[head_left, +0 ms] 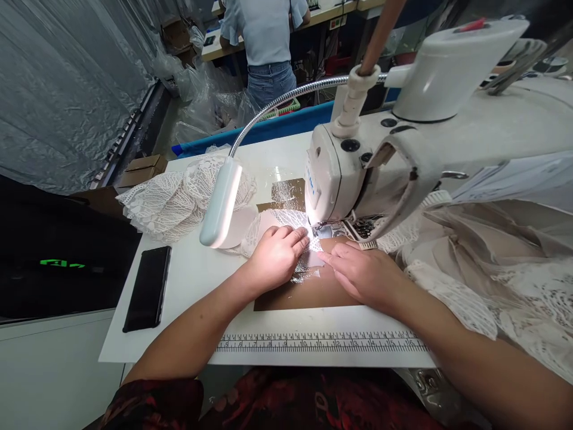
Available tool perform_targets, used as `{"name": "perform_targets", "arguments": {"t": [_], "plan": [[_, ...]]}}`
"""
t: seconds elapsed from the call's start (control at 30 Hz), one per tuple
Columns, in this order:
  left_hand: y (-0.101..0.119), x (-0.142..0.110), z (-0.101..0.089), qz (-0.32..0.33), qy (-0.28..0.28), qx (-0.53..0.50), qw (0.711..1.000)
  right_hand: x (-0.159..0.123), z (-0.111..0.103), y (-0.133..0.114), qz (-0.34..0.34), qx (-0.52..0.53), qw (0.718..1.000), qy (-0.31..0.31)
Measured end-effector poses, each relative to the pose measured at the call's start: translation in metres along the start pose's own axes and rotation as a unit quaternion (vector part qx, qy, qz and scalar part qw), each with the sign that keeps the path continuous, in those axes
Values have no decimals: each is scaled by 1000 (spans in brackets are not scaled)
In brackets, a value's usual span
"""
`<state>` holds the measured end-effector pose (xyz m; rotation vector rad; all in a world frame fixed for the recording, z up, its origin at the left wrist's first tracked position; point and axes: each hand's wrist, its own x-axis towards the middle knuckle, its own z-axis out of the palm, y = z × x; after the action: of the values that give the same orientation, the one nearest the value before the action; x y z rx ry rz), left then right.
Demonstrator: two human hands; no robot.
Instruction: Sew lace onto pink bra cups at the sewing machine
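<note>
A white sewing machine (331,173) stands over the work, its needle area lit brightly. Under the presser foot lies a piece of cream lace fabric (286,218). My left hand (277,254) rests on this lace left of the needle, palm down, fingers stretched out and pressing it. On the right, my right hand (364,272) touches the near edge of the fabric with its extended index finger. Its other fingers are bent and partly hidden. Beneath both hands is a brown plate (308,295) with worn shiny patches.
A gooseneck lamp (222,203) arches over the left side. Lace pieces (165,203) are heaped behind it; more lace and beige fabric (474,245) lie right. A phone (147,289) lies left. A ruler strip (322,342) runs along the front edge. Someone (268,36) works beyond.
</note>
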<state>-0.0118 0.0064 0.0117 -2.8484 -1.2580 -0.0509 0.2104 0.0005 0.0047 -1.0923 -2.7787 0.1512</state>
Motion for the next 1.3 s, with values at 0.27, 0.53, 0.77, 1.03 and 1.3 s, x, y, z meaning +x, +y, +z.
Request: {"name": "perform_targets", "arguments": {"t": [0.27, 0.53, 0.77, 1.03, 1.3], "plan": [[-11, 6, 9, -37, 41, -17, 998, 8, 3, -5, 70, -11, 997, -16], [-23, 6, 22, -62, 114, -74, 989, 10, 8, -4, 69, 0, 998, 3], [-28, 2, 24, -73, 135, -85, 985, 0, -25, -13, 1, 59, 997, -42], [-29, -1, 23, -90, 163, -102, 977, -86, -66, -13, 56, 119, 977, -170], [-25, -1, 21, -93, 179, -92, 975, -93, -28, 57, 133, 104, 983, 75]]}}
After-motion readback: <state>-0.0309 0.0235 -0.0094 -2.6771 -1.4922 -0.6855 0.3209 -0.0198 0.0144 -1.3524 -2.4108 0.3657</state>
